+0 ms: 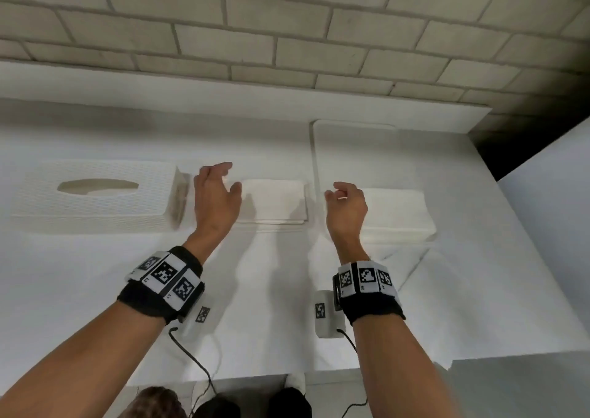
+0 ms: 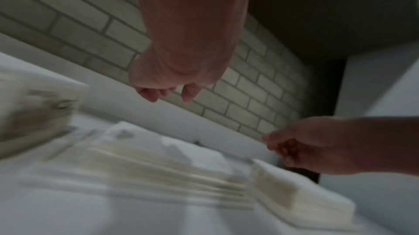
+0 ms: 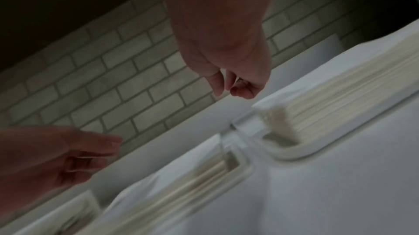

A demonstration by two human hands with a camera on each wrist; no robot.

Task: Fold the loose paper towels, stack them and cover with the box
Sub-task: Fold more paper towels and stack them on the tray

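Observation:
A white textured box [image 1: 95, 194] with an oval slot stands at the left of the table. To its right lies a folded stack of paper towels [image 1: 274, 205]. A thicker stack [image 1: 396, 216] lies further right on a flat white tray [image 1: 316, 162]. A loose creased sheet [image 1: 424, 277] lies flat in front of that stack. My left hand [image 1: 217, 188] hovers between the box and the middle stack, its fingers loosely curled and holding nothing. My right hand [image 1: 346, 200] hangs over the tray's left rim, fingers loosely curled and empty. Both wrist views are blurred: the left hand [image 2: 167, 91] and the right hand [image 3: 229, 84] are above the towels, touching nothing.
A brick wall [image 1: 287, 34] runs behind a raised white ledge [image 1: 223, 111]. The table's front edge [image 1: 255, 376] is near my body and its right side drops off [image 1: 510, 194] into a dark gap. Cables [image 1: 198, 363] hang from the wristbands.

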